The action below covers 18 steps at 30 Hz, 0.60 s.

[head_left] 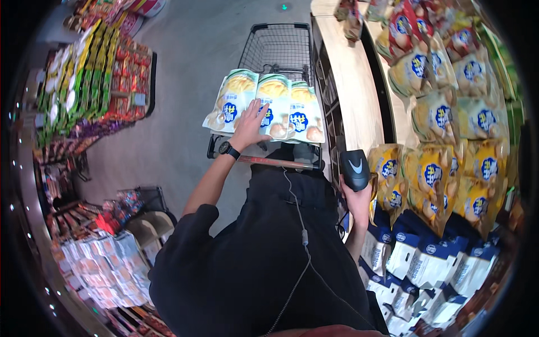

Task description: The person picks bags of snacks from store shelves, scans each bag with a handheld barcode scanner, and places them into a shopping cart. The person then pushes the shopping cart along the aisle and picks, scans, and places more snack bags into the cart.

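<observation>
well, left hand [250, 129] spread open on pouches [276, 92] (white-lettered blue badges [298, 119]), right hand [357, 201] gripping black scanner [354, 171]

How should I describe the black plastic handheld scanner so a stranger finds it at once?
Right of the black wire shopping cart runs a pale wooden shelf with yellow plastic bags. Just left of those bags, the right hand holds the black handheld scanner. Unlike them, it is rounded, dark and bears one curved grey mark.

The head-worn left fisheye — close above the torso [247, 264], facing down and forward — includes the cart [276, 50] beyond.
</observation>
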### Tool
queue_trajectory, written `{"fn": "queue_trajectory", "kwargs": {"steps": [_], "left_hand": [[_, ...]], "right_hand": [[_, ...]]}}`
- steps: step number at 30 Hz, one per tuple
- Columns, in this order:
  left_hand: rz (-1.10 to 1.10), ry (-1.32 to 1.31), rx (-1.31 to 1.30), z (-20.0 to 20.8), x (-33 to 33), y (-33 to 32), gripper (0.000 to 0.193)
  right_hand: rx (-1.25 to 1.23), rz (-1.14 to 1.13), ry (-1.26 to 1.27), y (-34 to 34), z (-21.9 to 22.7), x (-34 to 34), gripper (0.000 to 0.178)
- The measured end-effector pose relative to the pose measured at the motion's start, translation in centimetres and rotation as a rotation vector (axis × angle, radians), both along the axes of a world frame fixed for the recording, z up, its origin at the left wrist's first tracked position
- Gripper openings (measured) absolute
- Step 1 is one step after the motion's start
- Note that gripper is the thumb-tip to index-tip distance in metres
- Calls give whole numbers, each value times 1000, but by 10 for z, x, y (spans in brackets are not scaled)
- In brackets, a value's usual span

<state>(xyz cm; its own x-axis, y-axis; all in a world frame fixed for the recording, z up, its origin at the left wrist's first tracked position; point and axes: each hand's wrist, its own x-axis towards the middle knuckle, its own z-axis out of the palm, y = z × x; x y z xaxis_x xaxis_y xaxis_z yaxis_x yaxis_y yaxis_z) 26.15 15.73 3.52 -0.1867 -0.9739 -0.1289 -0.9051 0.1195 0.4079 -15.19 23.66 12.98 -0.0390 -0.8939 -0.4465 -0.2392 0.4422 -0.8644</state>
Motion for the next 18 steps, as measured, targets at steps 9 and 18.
{"fn": "queue_trajectory", "kwargs": {"steps": [9,18], "left_hand": [[184,-171,-11,15,49,35,135],[192,-208,12,-47,158,79,89]], "right_hand": [[-42,149,97,-19,23,47,18],[-54,161,135,-23,20,67,19]]}}
